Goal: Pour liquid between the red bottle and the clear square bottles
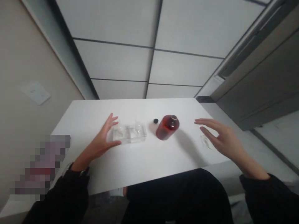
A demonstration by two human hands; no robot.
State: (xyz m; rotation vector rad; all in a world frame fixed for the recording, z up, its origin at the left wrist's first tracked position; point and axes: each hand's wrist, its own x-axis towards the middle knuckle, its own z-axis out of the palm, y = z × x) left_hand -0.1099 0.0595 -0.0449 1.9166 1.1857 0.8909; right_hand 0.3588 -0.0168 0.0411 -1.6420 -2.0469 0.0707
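Observation:
A clear, two-part box (pixel 130 139) lies on the white table, with small transparent items in or on it that I cannot make out. My left hand (pixel 102 138) is at the box's left end, thumb and fingers spread apart; whether it touches the box I cannot tell. Right of the box stands a red-brown bottle (pixel 164 132) with its mouth uncovered. A small black cap (pixel 156 121) rests just left of the bottle. Farther right, my right hand (pixel 220 137) hovers with fingers extended and nothing held. Partly beside it lies a small clear object (pixel 206 142), too faint to name.
The white table (pixel 130 168) ends in front of my lap. Paneled wall (pixel 121 60) stands behind it. A pixelated patch (pixel 44 165) covers something at the left edge. A paper (pixel 37 92) is on the left wall. Grey cabinets (pixel 257 74) stand at right.

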